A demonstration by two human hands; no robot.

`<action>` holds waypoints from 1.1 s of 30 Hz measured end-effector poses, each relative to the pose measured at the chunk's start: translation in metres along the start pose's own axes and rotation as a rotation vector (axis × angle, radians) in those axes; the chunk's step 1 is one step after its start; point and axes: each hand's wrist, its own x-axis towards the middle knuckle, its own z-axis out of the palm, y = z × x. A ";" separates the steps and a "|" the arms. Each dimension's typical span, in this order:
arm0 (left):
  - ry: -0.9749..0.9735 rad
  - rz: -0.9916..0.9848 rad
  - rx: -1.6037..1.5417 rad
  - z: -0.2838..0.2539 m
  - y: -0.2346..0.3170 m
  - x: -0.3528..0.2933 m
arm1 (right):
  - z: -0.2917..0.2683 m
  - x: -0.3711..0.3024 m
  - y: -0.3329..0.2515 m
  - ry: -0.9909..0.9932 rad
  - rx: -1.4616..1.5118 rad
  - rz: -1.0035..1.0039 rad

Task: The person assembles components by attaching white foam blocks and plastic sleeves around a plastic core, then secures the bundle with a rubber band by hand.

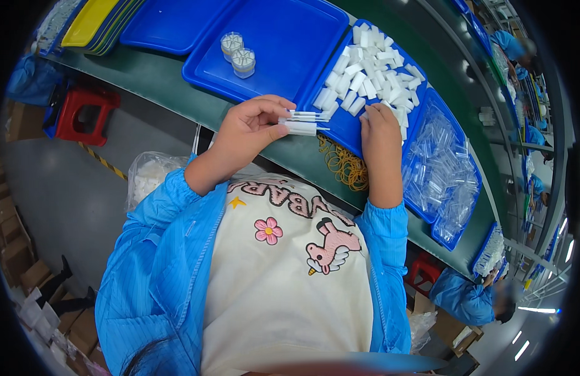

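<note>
My left hand (pixel 255 127) is closed around a small stack of white plastic pieces (pixel 300 127), pinched between thumb and fingers. Thin, slender tips stick out of their right ends. My right hand (pixel 382 128) reaches over the near edge of a blue tray (pixel 347 130) heaped with short white plastic pieces (pixel 381 72). Its fingers are bent and drawn together among the pieces, and their tips are partly hidden, so what they grip does not show. Two round clear-and-white bundles (pixel 243 61) stand on another blue tray (pixel 283 37) to the left.
Yellow rubber bands (pixel 345 164) lie at the green table's near edge. To the right, a blue tray (pixel 441 229) holds clear plastic tubes (pixel 441 156). Yellow and blue trays (pixel 89 28) are stacked far left. A red stool (pixel 83 116) stands beyond the table; co-workers in blue sit at right.
</note>
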 end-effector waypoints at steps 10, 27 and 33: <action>-0.080 0.036 0.142 0.000 0.004 -0.002 | -0.007 0.001 0.006 0.052 0.028 -0.047; -0.017 0.033 0.017 0.001 -0.006 0.000 | 0.008 -0.001 0.014 0.144 0.027 0.124; -0.018 -0.015 0.021 -0.001 -0.003 -0.005 | 0.008 0.003 0.016 0.054 -0.009 0.165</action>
